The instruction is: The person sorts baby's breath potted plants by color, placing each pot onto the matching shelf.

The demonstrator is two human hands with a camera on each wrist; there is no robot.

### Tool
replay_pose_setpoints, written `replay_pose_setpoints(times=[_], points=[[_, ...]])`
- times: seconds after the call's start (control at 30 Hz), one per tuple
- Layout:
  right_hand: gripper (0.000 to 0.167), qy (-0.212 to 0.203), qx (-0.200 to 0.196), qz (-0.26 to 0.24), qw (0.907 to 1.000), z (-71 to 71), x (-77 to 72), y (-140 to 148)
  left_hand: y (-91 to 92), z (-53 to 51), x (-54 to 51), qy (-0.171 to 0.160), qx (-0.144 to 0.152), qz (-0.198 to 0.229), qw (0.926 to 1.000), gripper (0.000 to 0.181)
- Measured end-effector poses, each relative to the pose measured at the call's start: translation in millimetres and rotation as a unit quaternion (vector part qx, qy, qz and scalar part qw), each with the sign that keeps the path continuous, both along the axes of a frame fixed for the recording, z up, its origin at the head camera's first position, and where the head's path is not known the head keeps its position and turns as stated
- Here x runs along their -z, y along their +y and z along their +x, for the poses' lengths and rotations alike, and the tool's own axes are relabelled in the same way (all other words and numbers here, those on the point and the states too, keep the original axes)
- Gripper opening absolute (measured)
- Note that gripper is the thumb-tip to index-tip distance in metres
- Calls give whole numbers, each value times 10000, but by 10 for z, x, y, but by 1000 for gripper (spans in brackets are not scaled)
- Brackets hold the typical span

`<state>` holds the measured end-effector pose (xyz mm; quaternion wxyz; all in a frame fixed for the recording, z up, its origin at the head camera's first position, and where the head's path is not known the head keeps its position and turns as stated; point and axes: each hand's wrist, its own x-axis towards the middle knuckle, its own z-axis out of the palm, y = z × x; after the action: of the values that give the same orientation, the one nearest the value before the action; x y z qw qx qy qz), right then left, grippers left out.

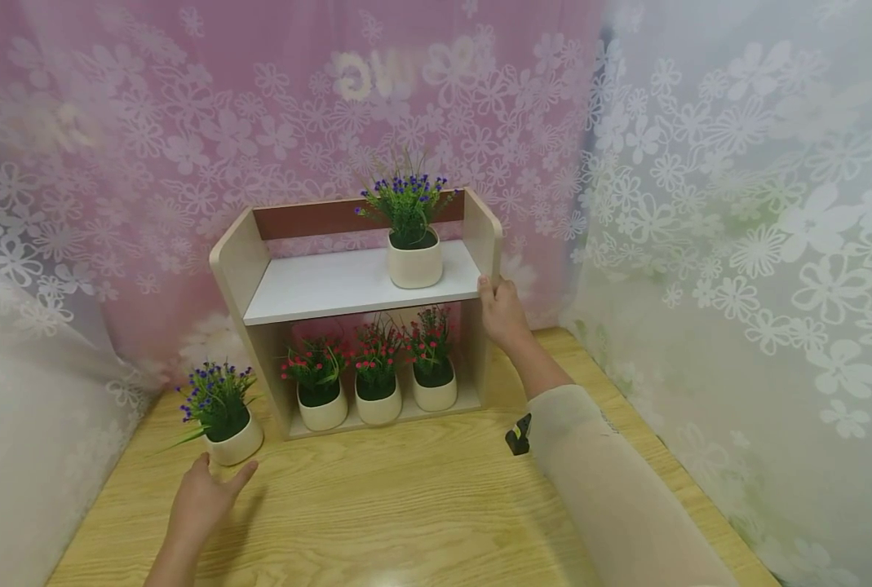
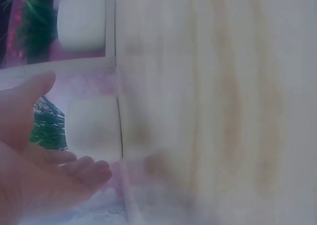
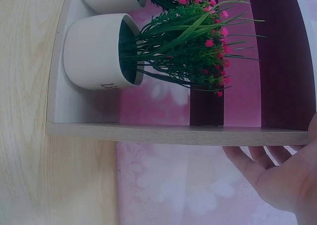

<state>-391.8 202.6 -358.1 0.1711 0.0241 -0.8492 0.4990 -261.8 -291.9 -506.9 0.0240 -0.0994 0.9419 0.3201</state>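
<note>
My left hand [image 1: 204, 501] is just in front of a potted plant with purple flowers [image 1: 233, 442] that stands on the table left of the shelf. Thumb and fingers are spread. In the left wrist view the white pot [image 2: 94, 128] shows beyond the fingers, with a gap that is hard to judge. At the shelf's right side panel [image 3: 178, 134], my right hand [image 1: 505, 314] grips the edge, thumb in front and fingers behind. Another purple-flowered pot [image 1: 415, 265] sits on the upper board of the two-tier shelf [image 1: 311, 285].
Three pots with red flowers [image 1: 378, 401] line the lower tier. A small black object [image 1: 518, 436] is by the right sleeve [image 1: 590, 465]. The wooden table [image 1: 377, 505] meets flowered curtains [image 1: 759, 269] behind and at both sides.
</note>
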Motion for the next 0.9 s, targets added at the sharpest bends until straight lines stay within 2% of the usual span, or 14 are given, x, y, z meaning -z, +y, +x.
replay_pose_setpoints(times=[0.17,0.23,0.33,0.47,0.57,0.77,0.9], points=[[62,-12,20,-19,10000,6,-8,-8,-92,-120,72,-157,19,281,9995,129],[62,-31,33,-26,10000,2,-6,-7,-120,-176,112,-109,-12,373,9992,130],[62,-34,53,-3,10000,-11,3,-4,-134,-251,179,318,-99,581,9978,122],[62,5,72,41,10000,-26,22,1,-123,-325,260,1206,-153,791,9894,97],[62,3,53,6,10000,-29,27,3,-123,-380,287,1495,-205,884,9846,89],[62,18,30,-35,10000,-19,16,-1,-136,-482,290,1080,-473,1026,9877,98],[61,19,36,-45,10000,-12,15,-3,-115,-532,276,1078,-487,1014,9878,89]])
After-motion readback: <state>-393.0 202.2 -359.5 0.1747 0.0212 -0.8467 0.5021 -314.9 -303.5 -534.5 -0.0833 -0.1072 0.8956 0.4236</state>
